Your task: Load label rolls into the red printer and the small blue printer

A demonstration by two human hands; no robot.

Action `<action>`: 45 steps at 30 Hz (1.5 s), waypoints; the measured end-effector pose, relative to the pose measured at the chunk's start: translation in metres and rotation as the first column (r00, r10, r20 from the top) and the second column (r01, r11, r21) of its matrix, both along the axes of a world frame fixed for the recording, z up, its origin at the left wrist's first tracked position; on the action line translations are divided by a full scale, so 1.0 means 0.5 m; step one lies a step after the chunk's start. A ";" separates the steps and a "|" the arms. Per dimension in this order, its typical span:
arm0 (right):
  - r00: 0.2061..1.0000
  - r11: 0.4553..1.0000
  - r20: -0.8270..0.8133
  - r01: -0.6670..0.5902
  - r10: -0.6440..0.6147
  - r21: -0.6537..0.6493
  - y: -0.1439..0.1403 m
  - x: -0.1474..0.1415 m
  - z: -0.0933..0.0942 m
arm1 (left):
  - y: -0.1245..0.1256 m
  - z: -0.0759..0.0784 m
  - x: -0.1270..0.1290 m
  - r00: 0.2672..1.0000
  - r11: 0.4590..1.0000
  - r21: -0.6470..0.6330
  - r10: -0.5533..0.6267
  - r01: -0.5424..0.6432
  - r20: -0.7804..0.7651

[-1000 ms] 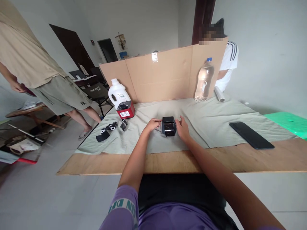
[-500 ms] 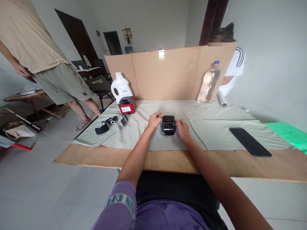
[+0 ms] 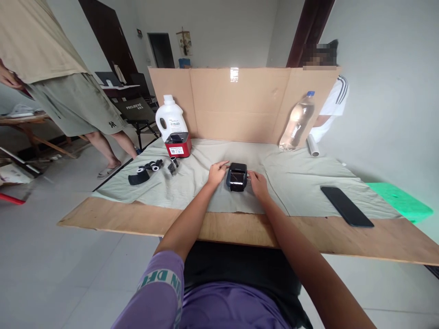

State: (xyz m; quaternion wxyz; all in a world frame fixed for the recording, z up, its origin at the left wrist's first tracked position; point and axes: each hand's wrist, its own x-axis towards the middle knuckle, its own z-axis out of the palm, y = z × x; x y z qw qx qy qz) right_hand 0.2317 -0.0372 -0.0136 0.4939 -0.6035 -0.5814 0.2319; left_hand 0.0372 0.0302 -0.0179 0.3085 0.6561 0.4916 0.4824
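A small black boxy device (image 3: 237,177) with a glossy front panel, much like a portable printer, stands on the grey-green cloth in front of me. To its left is my left hand (image 3: 217,172), index finger stretched out toward the device's upper left edge and the other fingers partly bent; it holds nothing. On the opposite side, my right hand (image 3: 258,183) has its thumb and fingertips pinched at the device's right edge. A small pale bit shows by those fingertips, too small to identify.
Left on the cloth (image 3: 291,173) are a white jug (image 3: 171,116), a red box (image 3: 179,148) and black-and-white parts (image 3: 140,176). A cardboard screen (image 3: 236,105) stands behind. Rightward are a water bottle (image 3: 297,121), a white roll (image 3: 313,146) and a black phone (image 3: 346,205). Two people are nearby.
The view has shifted slightly. Both hands stay beside the black device, with little change in their grip. The person standing at the left has shifted toward the frame's left edge.
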 end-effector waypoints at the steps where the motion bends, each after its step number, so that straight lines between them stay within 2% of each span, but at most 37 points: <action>1: 1.000 1.000 0.010 -0.002 0.002 0.004 -0.001 0.000 0.001 | 0.000 -0.003 0.002 1.000 1.000 0.008 -0.007 0.007 0.023; 4: 0.999 1.000 0.036 -0.009 0.009 0.014 -0.001 -0.002 0.002 | 0.003 -0.008 0.017 0.993 0.998 0.019 -0.061 0.059 0.105; 7: 0.999 1.000 0.040 -0.022 0.021 0.008 0.002 -0.002 0.000 | 0.006 -0.006 0.036 0.985 0.992 0.047 -0.120 0.115 0.124; 14: 1.000 1.000 0.005 -0.022 0.022 0.009 0.010 -0.002 -0.011 | 0.010 -0.010 0.037 0.995 0.996 -0.007 -0.090 0.090 0.045; 21: 0.998 0.998 -0.050 -0.040 0.042 0.043 0.012 0.002 -0.016 | -0.024 0.003 0.051 0.992 1.000 -0.001 -0.017 0.017 -0.125; 26: 1.000 1.000 -0.024 0.000 0.000 0.001 0.010 0.009 -0.012 | -0.030 0.011 0.049 0.996 0.999 -0.005 -0.036 0.035 -0.088; 29: 0.996 0.999 0.081 0.030 -0.032 0.026 0.023 0.012 0.007 | -0.042 0.009 0.040 0.999 0.999 -0.032 0.019 -0.020 -0.050; 31: 0.948 0.999 0.315 0.038 -0.038 0.005 0.046 0.013 0.033 | -0.064 0.005 0.037 0.992 0.997 -0.047 0.048 -0.053 -0.114; 32: 0.895 0.999 0.447 0.030 -0.013 -0.031 0.061 0.012 0.049 | -0.078 0.001 0.037 0.985 0.997 -0.047 0.045 -0.054 -0.165; 33: 0.829 0.996 0.557 0.014 0.035 -0.084 0.079 0.009 0.067 | -0.095 -0.002 0.039 0.976 0.998 -0.040 0.034 -0.044 -0.215; 35: 0.715 0.975 0.676 -0.036 0.179 -0.220 0.116 -0.002 0.103 | -0.127 -0.008 0.046 0.954 1.000 -0.015 0.002 -0.007 -0.300; 40: 0.523 0.843 0.687 -0.126 0.504 -0.523 0.175 -0.053 0.160 | -0.170 -0.003 0.059 0.920 1.000 -0.024 -0.019 0.010 -0.392; 42: 0.457 0.814 0.698 -0.113 0.552 -0.570 0.179 -0.068 0.172 | -0.171 0.009 0.054 0.928 0.998 -0.057 -0.029 0.008 -0.372; 45: 0.388 0.815 0.734 -0.089 0.558 -0.572 0.178 -0.069 0.201 | -0.167 0.024 0.041 0.943 0.989 -0.150 -0.043 -0.008 -0.331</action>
